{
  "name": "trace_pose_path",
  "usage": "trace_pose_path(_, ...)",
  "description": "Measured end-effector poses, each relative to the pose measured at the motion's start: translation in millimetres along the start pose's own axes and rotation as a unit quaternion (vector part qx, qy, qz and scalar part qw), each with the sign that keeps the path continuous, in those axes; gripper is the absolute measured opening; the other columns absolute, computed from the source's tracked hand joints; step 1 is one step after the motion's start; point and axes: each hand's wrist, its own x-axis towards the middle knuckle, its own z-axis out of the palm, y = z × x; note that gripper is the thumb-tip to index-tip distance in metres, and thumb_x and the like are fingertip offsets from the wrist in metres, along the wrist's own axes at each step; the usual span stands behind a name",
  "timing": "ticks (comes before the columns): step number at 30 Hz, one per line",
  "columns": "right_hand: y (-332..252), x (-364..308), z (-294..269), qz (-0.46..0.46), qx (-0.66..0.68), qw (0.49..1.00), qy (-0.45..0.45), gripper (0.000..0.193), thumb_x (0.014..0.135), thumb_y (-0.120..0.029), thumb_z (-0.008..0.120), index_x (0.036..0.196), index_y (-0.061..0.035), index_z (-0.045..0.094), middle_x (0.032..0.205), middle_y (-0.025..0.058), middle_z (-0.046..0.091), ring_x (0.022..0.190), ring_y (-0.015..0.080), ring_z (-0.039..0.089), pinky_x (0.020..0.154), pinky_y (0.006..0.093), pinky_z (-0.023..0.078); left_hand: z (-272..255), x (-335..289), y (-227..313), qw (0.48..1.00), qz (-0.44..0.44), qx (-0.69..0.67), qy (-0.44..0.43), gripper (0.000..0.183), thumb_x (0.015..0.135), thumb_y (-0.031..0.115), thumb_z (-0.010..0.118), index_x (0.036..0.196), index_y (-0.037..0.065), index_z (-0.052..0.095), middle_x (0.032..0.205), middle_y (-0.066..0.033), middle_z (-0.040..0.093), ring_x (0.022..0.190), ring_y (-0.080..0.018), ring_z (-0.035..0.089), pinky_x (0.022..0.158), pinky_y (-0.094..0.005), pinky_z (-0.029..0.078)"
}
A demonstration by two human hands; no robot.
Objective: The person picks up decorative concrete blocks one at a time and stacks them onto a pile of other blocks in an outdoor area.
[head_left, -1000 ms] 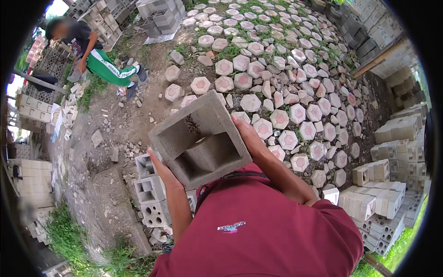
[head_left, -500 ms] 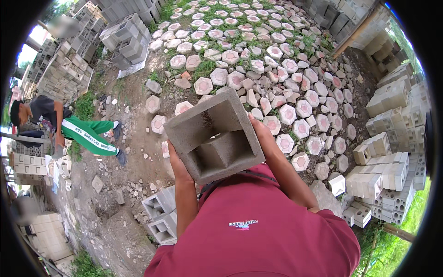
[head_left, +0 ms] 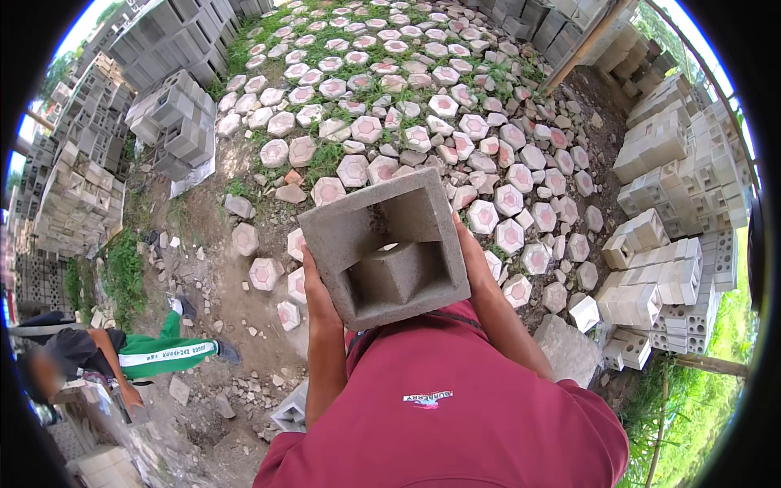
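A grey hollow concrete block (head_left: 399, 276) is held up in front of my body, its open cavities facing up toward me. Inner walls divide it, and light shows through a small gap in the middle. My left hand (head_left: 319, 291) grips its left side, with the thumb along the outer wall. On the opposite side my right hand (head_left: 470, 254) presses against the right wall. Most of the fingers of both hands are hidden behind or under the block. The block is slightly tilted, its right upper corner the farthest from me.
Hexagonal pavers (head_left: 443, 106) with pinkish centres cover the ground ahead, among grass and rubble. Stacked blocks (head_left: 175, 122) stand at the far left, and more pale blocks (head_left: 659, 276) on the right. Another block (head_left: 290, 411) lies by my left arm. A co-worker in green trousers (head_left: 167, 355) bends at the left.
My view has turned to the right, so the surroundings shift left. The block has turned a little and sits slightly lower in view, still between both hands. The co-worker appears lower at the left.
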Motion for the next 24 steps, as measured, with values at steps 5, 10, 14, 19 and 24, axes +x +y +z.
trace_pose_path(5,-30.7,37.5,7.7,0.001,0.008,1.000,0.021,0.070,0.096,-0.058,0.036,0.130,0.0001,0.052,0.123,0.0106,0.057,0.109,0.0177,0.053,0.094,0.0288,0.040,12.3,57.5,2.2,0.999,0.005,0.041,-0.010,0.061,0.098,0.051,0.036,0.138,0.004,0.040,0.134,-0.0112,0.048,0.121,-0.0259,0.047,0.104,-0.0388,0.036)
trace_pose_path(10,-49.6,109.3,-9.1,0.046,0.044,0.998,0.022,0.075,0.092,-0.065,0.039,0.130,-0.0010,0.053,0.122,0.0114,0.058,0.108,0.0181,0.054,0.093,0.0300,0.041,57.3,126.1,11.1,0.997,-0.035,0.059,-0.033,0.066,0.098,0.053,0.036,0.141,0.003,0.036,0.139,-0.0100,0.044,0.124,-0.0236,0.045,0.106,-0.0338,0.033)
trace_pose_path(14,-101.2,173.6,-7.2,0.055,0.108,0.992,-0.018,0.074,0.093,-0.061,0.040,0.143,-0.0065,0.038,0.142,0.0107,0.043,0.126,0.0225,0.045,0.105,0.0334,0.035,99.0,199.0,23.4,0.996,-0.005,0.079,-0.035,0.063,0.098,0.051,0.040,0.138,0.002,0.041,0.134,-0.0104,0.049,0.119,-0.0203,0.049,0.101,-0.0325,0.038)
trace_pose_path(19,-151.8,250.7,-7.1,0.033,0.136,0.990,-0.037,0.071,0.096,-0.057,0.037,0.147,-0.0091,0.029,0.148,0.0094,0.036,0.131,0.0221,0.040,0.108,0.0338,0.033,155.1,264.5,42.3,0.997,-0.003,0.068,-0.039,0.061,0.098,0.050,0.039,0.134,0.001,0.046,0.127,-0.0096,0.055,0.111,-0.0194,0.054,0.096,-0.0315,0.042)
trace_pose_path(24,-196.8,322.3,6.5,0.069,0.122,0.990,-0.030,0.069,0.094,-0.057,0.044,0.137,-0.0030,0.045,0.131,0.0081,0.053,0.115,0.0182,0.051,0.099,0.0300,0.039,174.4,334.1,49.0,0.999,0.004,0.032,-0.038,0.059,0.098,0.049,0.041,0.135,0.003,0.044,0.128,-0.0103,0.054,0.113,-0.0225,0.054,0.098,-0.0349,0.043)
